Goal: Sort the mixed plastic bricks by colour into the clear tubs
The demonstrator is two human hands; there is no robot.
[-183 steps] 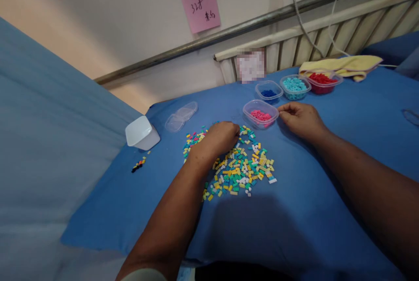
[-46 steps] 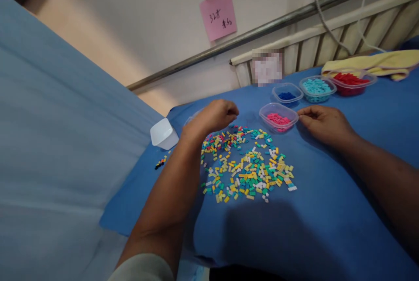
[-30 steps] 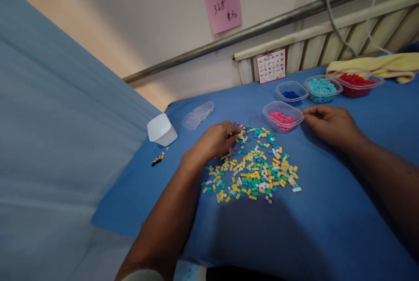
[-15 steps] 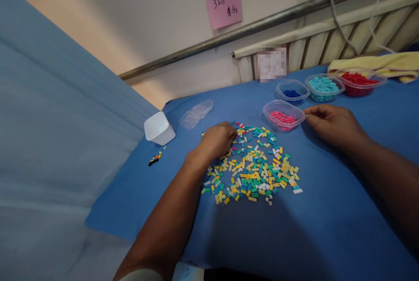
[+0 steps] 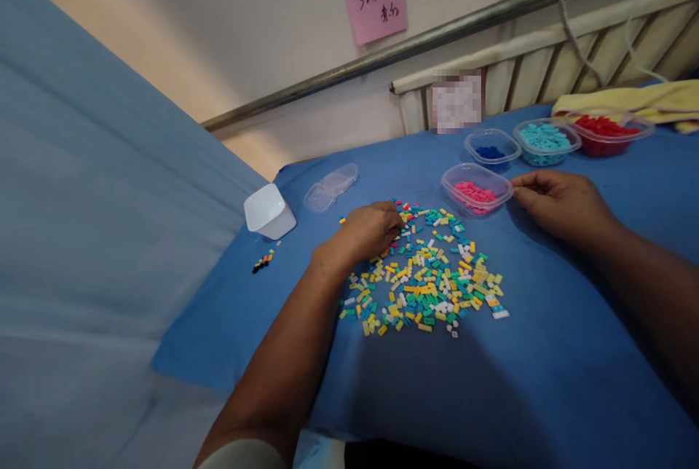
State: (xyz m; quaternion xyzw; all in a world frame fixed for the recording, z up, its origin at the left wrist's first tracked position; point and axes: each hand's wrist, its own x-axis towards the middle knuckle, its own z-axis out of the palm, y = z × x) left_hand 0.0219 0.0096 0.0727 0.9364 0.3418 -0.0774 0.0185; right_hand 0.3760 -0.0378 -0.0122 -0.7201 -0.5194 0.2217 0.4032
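Observation:
Small toy building bricks [image 5: 431, 287] in yellow, green, white and teal lie spread over the blue cloth. At their far left edge is my left hand [image 5: 374, 227], fingers curled down and closed among the bricks; what its fingertips hold, if anything, is hidden. My right hand [image 5: 562, 203] pinches the right rim of a clear plastic container [image 5: 453, 196] between thumb and forefinger. Pink bricks [image 5: 475, 194] lie inside that container, which rests on the cloth.
Behind stand clear containers of dark blue bricks [image 5: 490, 152], light blue bricks [image 5: 545, 138] and red bricks [image 5: 603, 127]. Two clear lids [image 5: 330, 187] and a tilted white tub [image 5: 270, 213] lie left, near a few black and orange bricks [image 5: 263, 261]. A yellow cloth [image 5: 628, 101] lies back right.
My left hand has shifted slightly right along the far edge of the bricks. My right hand keeps its hold on the container. The whole view has moved a little.

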